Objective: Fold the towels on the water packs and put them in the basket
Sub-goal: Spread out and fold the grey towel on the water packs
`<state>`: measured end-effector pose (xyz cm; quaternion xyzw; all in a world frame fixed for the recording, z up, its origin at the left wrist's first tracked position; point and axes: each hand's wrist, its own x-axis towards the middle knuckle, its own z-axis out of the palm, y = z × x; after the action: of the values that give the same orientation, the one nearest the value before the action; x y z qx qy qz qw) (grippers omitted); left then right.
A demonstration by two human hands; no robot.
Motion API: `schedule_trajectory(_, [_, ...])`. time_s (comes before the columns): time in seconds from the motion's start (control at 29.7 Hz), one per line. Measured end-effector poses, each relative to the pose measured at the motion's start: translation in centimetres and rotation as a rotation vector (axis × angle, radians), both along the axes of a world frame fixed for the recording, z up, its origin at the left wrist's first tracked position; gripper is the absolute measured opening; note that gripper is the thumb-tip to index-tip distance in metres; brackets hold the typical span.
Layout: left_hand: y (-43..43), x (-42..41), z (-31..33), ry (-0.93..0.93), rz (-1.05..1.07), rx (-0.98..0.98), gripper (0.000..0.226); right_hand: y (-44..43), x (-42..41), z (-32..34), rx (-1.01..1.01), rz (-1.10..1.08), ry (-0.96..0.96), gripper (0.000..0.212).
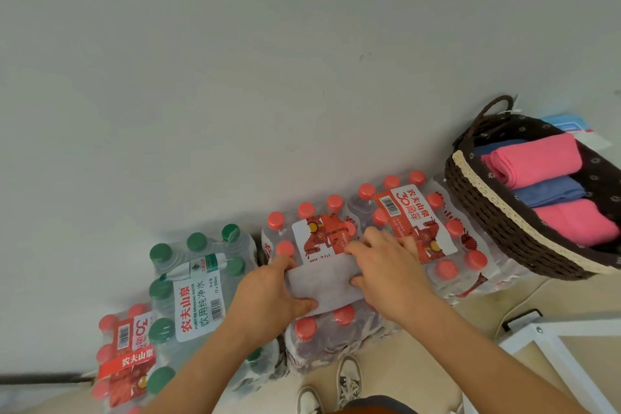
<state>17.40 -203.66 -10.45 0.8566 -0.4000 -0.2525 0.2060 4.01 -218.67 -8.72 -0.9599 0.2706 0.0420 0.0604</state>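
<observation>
Though half covered by both hands, plainly a folded grey towel [322, 282], flat on the middle red-capped water pack [322, 336] by the wall [268, 77]. Left hand [265, 292] clamped on its left end: thumb on top near the lower edge, fingers curled over the far corner, tips out of sight. Right hand [386, 265] gripping the right end likewise, fingers bent across the upper edge, thumb tucked against the side. Underside of the cloth hidden. Off to the right, a dark woven basket [487, 212] cut off by the frame edge, holding folded pink towels [537, 158] and blue towels [551, 193] — exact count hard to make out. Whether resting on the neighbouring pack or only beside it, unclear. Green-capped pack [198, 289] to the left; shoes [349, 380] below — partly cropped.
</observation>
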Motion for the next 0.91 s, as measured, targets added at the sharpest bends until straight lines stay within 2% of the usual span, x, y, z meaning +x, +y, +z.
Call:
schedule_trajectory(0.07, [0.3, -0.5, 0.7, 0.02, -0.001, -0.119, 0.042, 0.3, -0.2, 0.7, -0.043, 0.01, 0.026, 0.036])
schedule_trajectory(0.13, [0.3, -0.8, 2.1, -0.013, -0.055, -0.235, 0.039, 0.5, -0.7, 1.8, -0.015, 0.028, 0.049, 0.049])
schedule_trajectory(0.24, [-0.5, -1.1, 5.3, -0.272, -0.29, -0.324, 0.05, 1.4, -1.1, 5.7, 0.183, 0.095, -0.006, 0.08])
schedule_trajectory(0.3, [-1.2, -1.4, 7.8, -0.37, -0.372, -0.367, 0.052, 2.4, -0.9, 8.8, 0.238, 0.173, -0.14, 0.087])
schedule_trajectory(0.37, [-1.5, -1.6, 10.0, -0.291, -0.342, -0.415, 0.055, 2.5, -1.0, 10.8, 0.297, 0.172, -0.245, 0.092])
schedule_trajectory(0.44, [-1.9, -1.8, 11.9, -0.019, -0.217, -0.479, 0.057, 1.7, -1.6, 11.7, 0.36, 0.129, -0.299, 0.096])
schedule_trajectory(0.5, [-2.4, -1.9, 12.6, 0.278, -0.082, -0.603, 0.06, 1.0, -2.6, 12.2, 0.434, 0.073, -0.363, 0.089])
schedule_trajectory(0.57, [-2.9, -2.4, 13.0, 0.473, -0.104, -0.661, 0.07, 0.4, -3.4, 12.4, 0.491, 0.03, -0.5, 0.066])
schedule_trajectory(0.61, [-3.1, -2.9, 13.0, 0.511, -0.156, -0.641, 0.078, 0.1, -3.7, 12.5, 0.506, 0.007, -0.573, 0.056])
schedule_trajectory(0.67, [-3.5, -3.7, 12.6, 0.463, -0.251, -0.549, 0.079, -0.7, -4.4, 12.8, 0.546, -0.051, -0.677, 0.046])
schedule_trajectory(0.77, [-4.3, -3.5, 11.8, 0.238, -0.253, -0.439, 0.052, -2.4, -5.8, 13.3, 0.645, -0.094, -0.731, 0.033])
schedule_trajectory(0.91, [-6.2, -3.5, 11.4, 0.187, -0.293, -0.453, 0.032, -5.3, -7.5, 12.6, 0.71, -0.169, -0.763, 0.029])
